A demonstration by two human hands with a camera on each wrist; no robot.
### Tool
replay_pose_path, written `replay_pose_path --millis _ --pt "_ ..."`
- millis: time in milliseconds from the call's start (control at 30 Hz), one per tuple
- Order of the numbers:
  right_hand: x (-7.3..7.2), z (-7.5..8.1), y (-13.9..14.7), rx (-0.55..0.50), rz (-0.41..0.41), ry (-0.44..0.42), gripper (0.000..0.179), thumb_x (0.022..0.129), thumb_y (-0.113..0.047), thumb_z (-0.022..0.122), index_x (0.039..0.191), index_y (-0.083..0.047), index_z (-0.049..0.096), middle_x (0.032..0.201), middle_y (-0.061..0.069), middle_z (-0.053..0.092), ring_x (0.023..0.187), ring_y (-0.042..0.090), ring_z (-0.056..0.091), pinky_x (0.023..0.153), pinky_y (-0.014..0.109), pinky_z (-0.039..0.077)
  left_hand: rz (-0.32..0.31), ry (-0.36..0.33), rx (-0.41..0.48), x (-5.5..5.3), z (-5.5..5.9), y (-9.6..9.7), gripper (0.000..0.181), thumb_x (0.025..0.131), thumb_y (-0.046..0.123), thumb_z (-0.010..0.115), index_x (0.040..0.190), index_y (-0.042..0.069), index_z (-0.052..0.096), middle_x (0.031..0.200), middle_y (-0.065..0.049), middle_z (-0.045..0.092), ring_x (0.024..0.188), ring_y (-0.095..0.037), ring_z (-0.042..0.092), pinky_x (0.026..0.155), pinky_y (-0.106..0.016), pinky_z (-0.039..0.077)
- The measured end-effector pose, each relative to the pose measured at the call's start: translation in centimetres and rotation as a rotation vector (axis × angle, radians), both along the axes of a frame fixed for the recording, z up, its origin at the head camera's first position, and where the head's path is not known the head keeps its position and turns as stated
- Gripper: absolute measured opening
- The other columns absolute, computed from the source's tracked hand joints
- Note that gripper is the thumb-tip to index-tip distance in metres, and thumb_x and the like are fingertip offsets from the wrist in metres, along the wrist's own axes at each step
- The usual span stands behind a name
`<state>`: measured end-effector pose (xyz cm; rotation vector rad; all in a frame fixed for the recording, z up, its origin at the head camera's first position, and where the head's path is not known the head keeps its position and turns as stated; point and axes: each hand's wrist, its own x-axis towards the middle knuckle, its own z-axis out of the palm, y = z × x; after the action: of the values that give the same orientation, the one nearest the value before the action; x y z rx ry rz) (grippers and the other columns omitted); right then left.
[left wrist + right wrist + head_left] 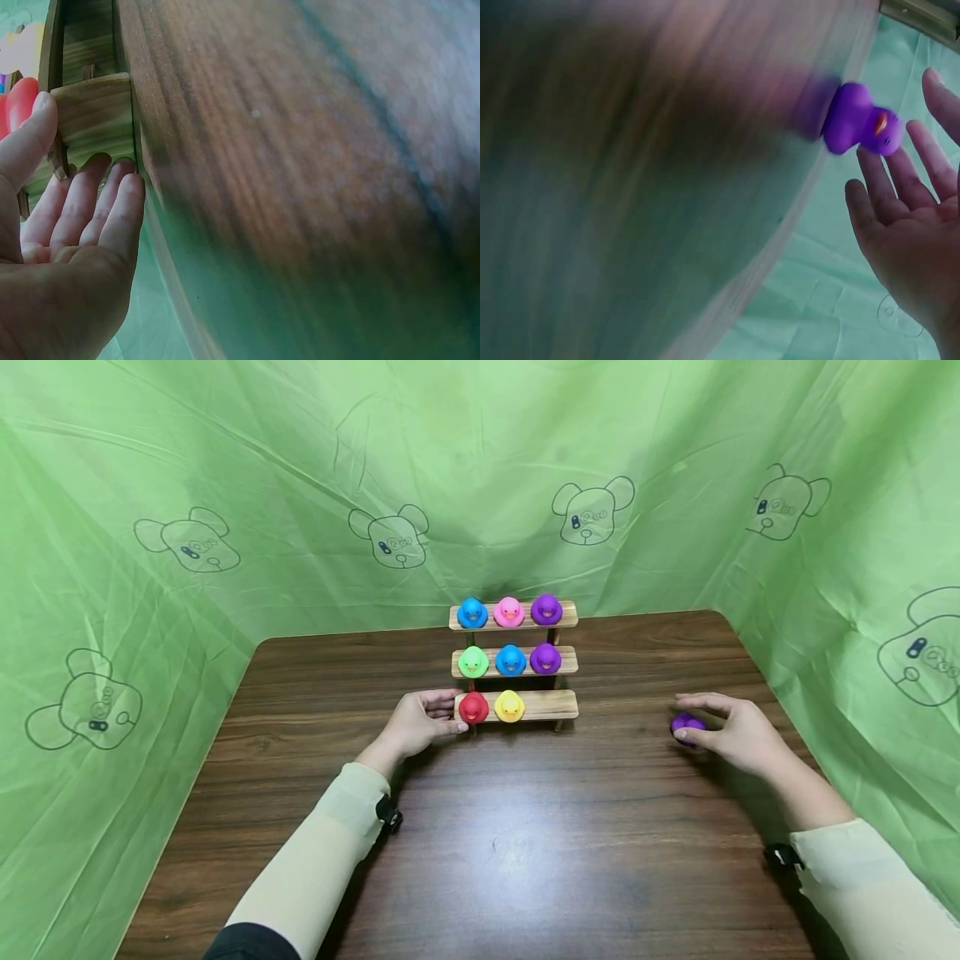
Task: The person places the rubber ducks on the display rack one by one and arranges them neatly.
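Observation:
A three-tier wooden display rack [551, 705] carries small rubber ducks. On its lowest tier sit a red duck [473, 707] and a yellow duck [510, 707]. My left hand [422, 724] holds the left end of this tier; in the left wrist view the thumb lies by the front corner beside the red duck, with the fingers behind the end. Off to the right, a purple duck [855, 120] stands upright on the table. Around it my right hand [738, 732] reaches with spread fingers; in the right wrist view the thumb is apart from the duck.
The middle tier bears a green duck [473, 662], a blue duck [511, 660] and a purple one. Blue, pink [509, 612] and purple ducks line the top tier. Green cloth [480, 460] hangs around the back and sides of the dark wooden table [480, 852].

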<state>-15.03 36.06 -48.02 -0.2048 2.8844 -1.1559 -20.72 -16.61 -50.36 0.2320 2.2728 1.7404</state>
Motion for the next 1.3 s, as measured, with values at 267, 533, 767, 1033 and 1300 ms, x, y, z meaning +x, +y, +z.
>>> replay_pose_path --millis 267,533,767,1033,1300 --pt "0.4 -0.6 1.7 0.046 0.051 -0.014 0.057 0.082 -0.033 0.093 0.132 -0.015 0.072 0.135 0.011 0.070 0.123 0.022 0.061 0.092 0.007 0.037 0.008 0.007 -0.009 0.0 0.0 0.0 0.060 0.083 0.002 0.090 0.137 -0.002 0.066 0.127 -0.017 0.072 0.116 -0.029 0.070 0.096 -0.031 0.059" --pt "0.1 -1.4 2.6 0.006 0.080 -0.005 0.053 0.082 -0.026 0.093 0.130 -0.015 0.074 0.130 0.014 0.072 0.110 -0.017 0.052 0.092 0.002 0.039 0.003 0.018 0.004 -0.1 -0.1 0.0 0.060 0.084 0.001 0.088 0.138 -0.003 0.065 0.129 -0.019 0.071 0.117 -0.032 0.070 0.097 -0.031 0.059" --pt "0.0 -1.5 2.8 0.020 0.053 -0.012 0.050 0.084 -0.029 0.092 0.128 -0.016 0.076 0.124 0.015 0.074 0.108 -0.006 0.059 0.088 0.006 0.043 0.005 0.012 -0.005 -0.1 -0.1 0.0 0.060 0.084 0.000 0.088 0.139 -0.002 0.065 0.130 -0.018 0.071 0.117 -0.031 0.070 0.096 -0.030 0.059" --pt "0.1 -1.1 2.2 0.039 0.007 -0.009 0.048 0.084 -0.036 0.091 0.126 -0.017 0.077 0.124 0.015 0.074 0.109 -0.002 0.058 0.086 0.009 0.041 0.004 0.007 -0.006 0.0 0.1 0.1 0.061 0.084 0.000 0.088 0.140 -0.003 0.064 0.131 -0.019 0.070 0.118 -0.032 0.069 0.098 -0.032 0.059" --pt "-0.1 -0.4 0.1 -0.011 0.005 0.012 0.046 0.085 -0.032 0.091 0.124 -0.012 0.077 0.119 0.015 0.076 0.101 0.009 0.068 0.078 0.012 0.053 0.007 0.000 -0.014 0.0 0.2 0.1 0.060 0.084 0.002 0.089 0.139 -0.003 0.065 0.129 -0.019 0.071 0.119 -0.032 0.069 0.097 -0.030 0.059"
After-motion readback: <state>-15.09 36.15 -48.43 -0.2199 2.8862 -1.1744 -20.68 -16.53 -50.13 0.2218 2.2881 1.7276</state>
